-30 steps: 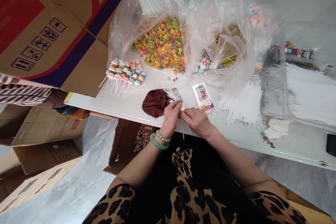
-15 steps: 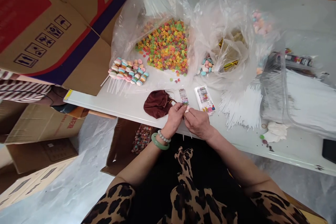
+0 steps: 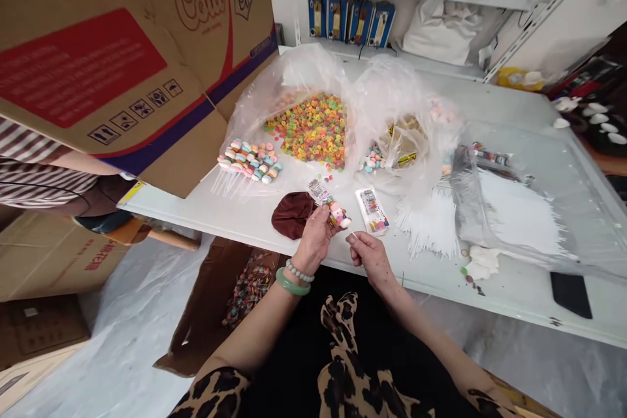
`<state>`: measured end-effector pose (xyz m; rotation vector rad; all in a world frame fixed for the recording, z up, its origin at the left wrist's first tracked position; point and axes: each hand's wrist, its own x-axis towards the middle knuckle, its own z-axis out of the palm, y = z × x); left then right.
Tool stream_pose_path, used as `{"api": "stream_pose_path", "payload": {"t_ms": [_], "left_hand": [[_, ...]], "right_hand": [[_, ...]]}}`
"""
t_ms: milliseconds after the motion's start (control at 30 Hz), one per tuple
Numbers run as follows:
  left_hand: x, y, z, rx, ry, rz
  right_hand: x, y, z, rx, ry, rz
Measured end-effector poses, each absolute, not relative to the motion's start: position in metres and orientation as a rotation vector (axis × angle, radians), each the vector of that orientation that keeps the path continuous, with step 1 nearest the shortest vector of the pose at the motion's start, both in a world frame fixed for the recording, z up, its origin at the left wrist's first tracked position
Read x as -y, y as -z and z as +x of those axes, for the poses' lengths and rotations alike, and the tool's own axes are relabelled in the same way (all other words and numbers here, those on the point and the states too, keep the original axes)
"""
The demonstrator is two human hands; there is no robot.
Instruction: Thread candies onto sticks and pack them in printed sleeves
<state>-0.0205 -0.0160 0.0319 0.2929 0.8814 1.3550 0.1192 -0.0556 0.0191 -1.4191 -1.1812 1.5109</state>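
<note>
Small candy packet [image 3: 337, 212] held by the left hand [image 3: 315, 236] above the near side of the table [image 3: 240, 217], right hand [image 3: 371, 256] pinched narrow just to its right, any held item indistinct, brown cloth [image 3: 290, 214] placed left.

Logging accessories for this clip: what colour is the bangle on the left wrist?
The bangle is pale green, seen best in the head view.

We record ring candies [image 3: 318, 130] in orange, yellow, green and red; held candies [image 3: 337, 211] in pink and white. We note a dark-brown cloth [image 3: 291, 215], pale-green bangle [image 3: 292, 288], black-and-tan leopard-print sleeve [image 3: 210, 392] and brown-and-white striped garment [image 3: 34, 176].
</note>
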Motion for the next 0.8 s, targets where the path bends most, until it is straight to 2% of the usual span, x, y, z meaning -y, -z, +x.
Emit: {"api": "stream_pose_path", "payload": {"t_ms": [133, 400, 567, 800], "left_hand": [[0.024, -0.038, -0.027, -0.844, -1.293, 0.357], [0.038, -0.040, -0.016, -0.826, -1.315, 0.368], [0.046, -0.037, -0.014, -0.790, -1.215, 0.431], [0.035, -0.051, -0.040, -0.935, -1.180, 0.440]], "right_hand": [[0.060, -0.023, 0.115, 1.259, -1.331, -1.394], [0.061, -0.025, 0.101, 1.387, -1.242, -1.328], [0.055, -0.030, 0.093, 1.183, -1.302, -1.208], [0.057, -0.026, 0.099, 1.284, -1.302, -1.263]]}}
